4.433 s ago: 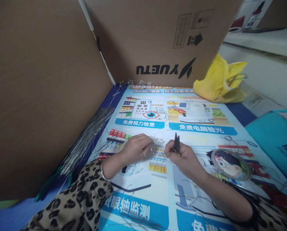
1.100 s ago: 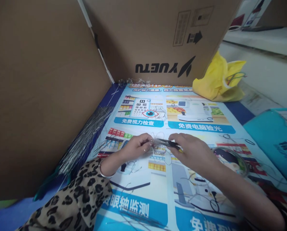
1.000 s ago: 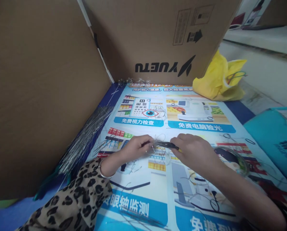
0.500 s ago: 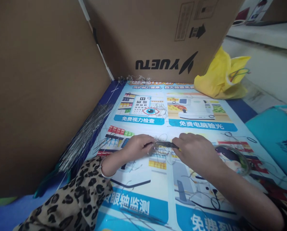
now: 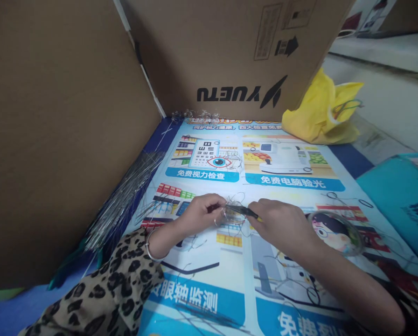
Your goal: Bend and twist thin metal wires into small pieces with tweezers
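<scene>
Between the fingertips of my left hand point(image 5: 206, 212) is a small tangle of bent wire point(image 5: 235, 217), its thin loops spreading out to the right. My right hand point(image 5: 279, 221) is closed around long-nosed pliers point(image 5: 242, 210) with dark jaws and a bit of yellow on the handle. The jaw tips point left and meet the wire right by my left fingertips. My right fingers hide most of the handles. Under both hands lies a printed poster point(image 5: 249, 270) with loose wire pieces point(image 5: 209, 313) scattered over it.
Cardboard walls point(image 5: 181, 56) stand at the left and back. A bundle of straight wires point(image 5: 125, 198) lies along the left wall. More bent wire pieces point(image 5: 202, 115) sit at the back. To the right are a yellow bag point(image 5: 317, 114), a teal box point(image 5: 398, 191) and a round clear ring-shaped coil point(image 5: 359, 238).
My right hand has turned and shifted slightly left and down, tilting the pliers more downward to the right. My left hand keeps its pinch on the wire, nearly still.
</scene>
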Demonstrator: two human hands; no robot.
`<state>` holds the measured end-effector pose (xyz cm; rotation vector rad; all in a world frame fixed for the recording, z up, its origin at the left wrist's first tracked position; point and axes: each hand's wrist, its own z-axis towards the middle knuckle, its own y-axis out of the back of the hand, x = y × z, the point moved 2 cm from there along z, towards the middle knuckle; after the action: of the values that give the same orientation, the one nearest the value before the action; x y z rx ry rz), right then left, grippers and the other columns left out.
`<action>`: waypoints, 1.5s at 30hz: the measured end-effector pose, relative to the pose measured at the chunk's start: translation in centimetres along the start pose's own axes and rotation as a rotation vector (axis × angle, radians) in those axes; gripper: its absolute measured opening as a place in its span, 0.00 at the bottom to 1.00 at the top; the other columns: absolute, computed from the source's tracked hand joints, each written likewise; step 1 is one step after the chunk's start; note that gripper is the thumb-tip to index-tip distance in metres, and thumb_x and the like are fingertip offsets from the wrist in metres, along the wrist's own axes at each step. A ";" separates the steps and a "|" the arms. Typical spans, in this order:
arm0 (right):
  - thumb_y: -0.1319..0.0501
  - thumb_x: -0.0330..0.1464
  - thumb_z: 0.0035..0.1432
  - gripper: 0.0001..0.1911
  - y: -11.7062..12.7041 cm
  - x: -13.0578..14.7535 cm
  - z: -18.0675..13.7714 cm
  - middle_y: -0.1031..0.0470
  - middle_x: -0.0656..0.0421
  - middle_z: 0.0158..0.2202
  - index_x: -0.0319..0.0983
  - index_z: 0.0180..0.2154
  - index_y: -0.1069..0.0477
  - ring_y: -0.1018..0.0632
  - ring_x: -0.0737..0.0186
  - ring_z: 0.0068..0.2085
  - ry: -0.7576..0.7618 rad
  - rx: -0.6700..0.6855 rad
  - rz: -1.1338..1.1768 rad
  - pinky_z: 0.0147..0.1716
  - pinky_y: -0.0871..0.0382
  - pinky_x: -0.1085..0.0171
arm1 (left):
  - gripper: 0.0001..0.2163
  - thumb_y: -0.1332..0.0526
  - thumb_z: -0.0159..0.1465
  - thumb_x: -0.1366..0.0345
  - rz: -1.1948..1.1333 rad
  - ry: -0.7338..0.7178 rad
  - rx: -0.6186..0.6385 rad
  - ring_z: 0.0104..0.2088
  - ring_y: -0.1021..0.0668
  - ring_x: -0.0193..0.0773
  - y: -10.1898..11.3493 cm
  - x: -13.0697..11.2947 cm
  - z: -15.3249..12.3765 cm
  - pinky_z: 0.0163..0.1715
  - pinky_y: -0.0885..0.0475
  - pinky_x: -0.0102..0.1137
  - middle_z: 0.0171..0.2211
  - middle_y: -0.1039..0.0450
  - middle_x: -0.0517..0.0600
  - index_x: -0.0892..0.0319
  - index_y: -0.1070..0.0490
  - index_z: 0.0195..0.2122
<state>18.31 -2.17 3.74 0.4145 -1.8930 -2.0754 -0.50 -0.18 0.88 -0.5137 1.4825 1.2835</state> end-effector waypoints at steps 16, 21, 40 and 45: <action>0.46 0.37 0.54 0.08 0.7 -0.2 -0.4 0.29 0.61 0.26 0.41 0.28 0.32 0.29 0.65 0.27 0.008 -0.082 -0.050 0.22 0.55 0.66 | 0.08 0.39 0.54 0.65 -0.514 0.263 -0.040 0.24 0.33 0.27 -0.8 -1.5 -0.4 0.26 0.39 0.24 0.25 0.32 0.46 0.61 0.39 0.26; 0.47 0.36 0.54 0.08 0.9 -0.3 -0.4 0.29 0.60 0.25 0.41 0.28 0.32 0.29 0.65 0.26 0.022 -0.091 -0.084 0.22 0.55 0.66 | 0.06 0.41 0.55 0.66 -0.538 0.266 -0.031 0.21 0.35 0.25 -0.8 -1.3 -0.4 0.23 0.40 0.24 0.26 0.31 0.46 0.61 0.39 0.28; 0.49 0.39 0.56 0.11 0.3 -0.8 -0.3 0.28 0.61 0.28 0.42 0.29 0.31 0.28 0.63 0.30 0.004 0.060 0.064 0.23 0.51 0.67 | 0.03 0.45 0.57 0.69 0.003 -0.006 -0.118 0.26 0.32 0.28 -0.5 -0.7 -0.5 0.28 0.37 0.24 0.25 0.35 0.45 0.62 0.35 0.28; 0.48 0.38 0.55 0.10 0.8 -1.2 -0.3 0.28 0.59 0.28 0.42 0.29 0.30 0.28 0.62 0.32 0.007 0.054 0.054 0.25 0.47 0.67 | 0.03 0.45 0.57 0.69 0.055 -0.028 -0.123 0.26 0.32 0.28 -0.4 -1.2 -0.5 0.28 0.37 0.23 0.25 0.34 0.45 0.62 0.35 0.28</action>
<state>19.52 -2.00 4.55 0.3781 -1.9381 -1.9900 0.08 -1.11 1.71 -0.5364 1.4087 1.4257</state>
